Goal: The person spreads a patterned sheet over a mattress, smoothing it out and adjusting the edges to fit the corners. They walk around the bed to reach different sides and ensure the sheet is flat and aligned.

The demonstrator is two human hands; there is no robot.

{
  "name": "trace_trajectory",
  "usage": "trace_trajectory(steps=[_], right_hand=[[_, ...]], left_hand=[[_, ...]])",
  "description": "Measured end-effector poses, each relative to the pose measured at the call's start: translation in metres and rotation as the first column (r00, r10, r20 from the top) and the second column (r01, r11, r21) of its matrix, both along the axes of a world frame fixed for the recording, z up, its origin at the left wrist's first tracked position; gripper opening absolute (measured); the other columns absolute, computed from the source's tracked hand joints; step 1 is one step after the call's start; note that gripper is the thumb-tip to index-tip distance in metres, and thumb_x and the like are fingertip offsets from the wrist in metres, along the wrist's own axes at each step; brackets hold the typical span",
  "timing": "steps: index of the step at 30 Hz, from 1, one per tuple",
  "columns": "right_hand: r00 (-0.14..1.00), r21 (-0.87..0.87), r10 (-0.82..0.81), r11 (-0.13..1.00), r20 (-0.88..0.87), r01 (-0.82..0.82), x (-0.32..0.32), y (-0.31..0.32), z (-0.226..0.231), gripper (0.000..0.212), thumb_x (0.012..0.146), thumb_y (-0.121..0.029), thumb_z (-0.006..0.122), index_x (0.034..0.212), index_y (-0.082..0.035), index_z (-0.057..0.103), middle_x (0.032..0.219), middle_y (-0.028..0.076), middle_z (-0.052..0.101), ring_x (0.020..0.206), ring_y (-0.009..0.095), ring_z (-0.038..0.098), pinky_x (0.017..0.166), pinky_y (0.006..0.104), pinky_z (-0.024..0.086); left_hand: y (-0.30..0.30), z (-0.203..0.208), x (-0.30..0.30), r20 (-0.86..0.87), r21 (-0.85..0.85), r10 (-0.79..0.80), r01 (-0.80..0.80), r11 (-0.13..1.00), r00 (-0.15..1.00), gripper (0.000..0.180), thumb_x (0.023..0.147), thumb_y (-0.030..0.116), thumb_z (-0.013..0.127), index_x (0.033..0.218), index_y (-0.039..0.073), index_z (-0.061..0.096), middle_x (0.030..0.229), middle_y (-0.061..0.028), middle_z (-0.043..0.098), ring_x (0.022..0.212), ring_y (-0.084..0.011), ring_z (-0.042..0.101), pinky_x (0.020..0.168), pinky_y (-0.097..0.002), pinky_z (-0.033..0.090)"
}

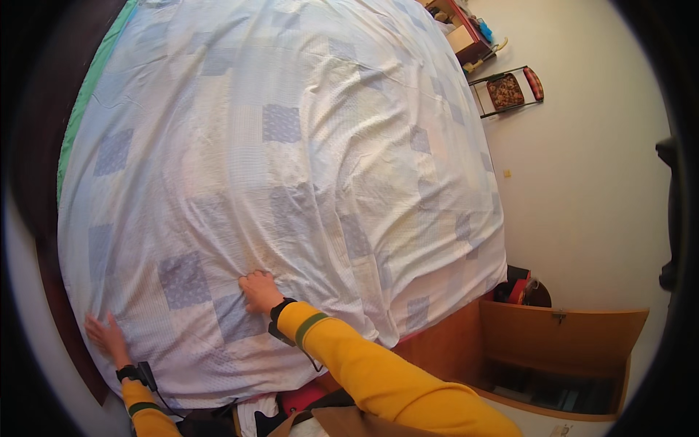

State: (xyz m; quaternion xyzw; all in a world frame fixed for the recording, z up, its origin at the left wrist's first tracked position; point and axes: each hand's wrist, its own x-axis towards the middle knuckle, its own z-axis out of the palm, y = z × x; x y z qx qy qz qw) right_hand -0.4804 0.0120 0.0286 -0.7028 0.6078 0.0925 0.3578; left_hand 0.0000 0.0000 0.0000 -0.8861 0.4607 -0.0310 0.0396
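Observation:
A pale patchwork bedspread (240, 167) with blue-grey squares covers a wide bed, and folds run across its middle and right. At the near left edge my left hand (107, 339) rests on the cloth, open, its fingers spread. Nearer the middle, my right hand (261, 291) is on the bedspread with its fingers curled into the fabric; the fingertips are partly hidden. Both wrists carry dark straps, and yellow sleeves cover the forearms.
Green fabric (79, 120) shows along the bed's left side, beside dark wood. At the near right stands a wooden cabinet with a raised lid (568, 331). Further off are a folding chair (506, 91) and a reddish shelf (466, 36).

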Motion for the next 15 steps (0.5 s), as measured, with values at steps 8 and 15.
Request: trace_trajectory(steps=[8, 15], right_hand=[[0.981, 0.024, 0.17, 0.985, 0.089, -0.173, -0.014, -0.015, -0.006, 0.04, 0.065, -0.019, 0.077, 0.099, -0.006, 0.06, 0.091, 0.02, 0.067, 0.088, 0.039, 0.065, 0.076, 0.049, 0.053], [0.934, 0.79, 0.101, 0.507, 0.342, -0.344, -0.05, -0.163, 0.05, 0.043, 0.092, -0.035, 0.063, 0.12, -0.003, 0.061, 0.094, 0.01, 0.071, 0.08, 0.016, 0.068, 0.075, 0.0316, 0.054]], left_hand=[[-0.031, 0.009, -0.126, -0.146, -0.3, -0.585, 0.527, 0.795, 0.798, 0.063, 0.086, 0.02, 0.059, 0.146, 0.009, 0.04, 0.15, -0.0176, 0.036, 0.142, -0.0354, 0.028, 0.115, -0.0511, 0.02], [-0.044, 0.003, -0.126, -0.127, -0.266, -0.546, 0.501, 0.823, 0.828, 0.07, 0.083, 0.031, 0.059, 0.147, 0.016, 0.036, 0.153, -0.0097, 0.032, 0.143, -0.0273, 0.028, 0.117, -0.0514, 0.02]])
